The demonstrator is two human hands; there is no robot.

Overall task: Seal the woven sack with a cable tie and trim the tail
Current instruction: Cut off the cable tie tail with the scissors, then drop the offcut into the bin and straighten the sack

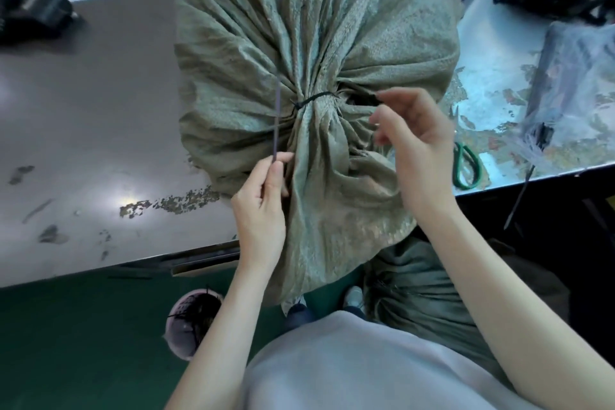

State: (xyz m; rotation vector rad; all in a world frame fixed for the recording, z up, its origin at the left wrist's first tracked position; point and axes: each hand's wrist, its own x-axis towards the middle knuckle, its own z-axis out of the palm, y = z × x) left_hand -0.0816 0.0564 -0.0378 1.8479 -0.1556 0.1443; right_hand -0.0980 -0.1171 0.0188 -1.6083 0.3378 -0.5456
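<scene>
A grey-green woven sack (299, 27) lies on the table with its neck gathered toward me. A black cable tie (314, 99) circles the gathered neck. My left hand (263, 206) pinches a thin dark strip (277, 120), the tie's tail, which rises straight up from my fingertips past the tie's left end. My right hand (412, 140) is at the neck's right side, thumb and forefinger pinched on the tie's dark end there, the other fingers spread. Green-handled scissors (466, 165) lie on the table right of my right hand.
The grey table (83, 143) has worn patches and an edge near me. A second sack (419, 296) stands on the green floor below. A pink bin (193, 323) holds dark offcuts. Dark bags and a clear plastic bag (572, 83) sit at right.
</scene>
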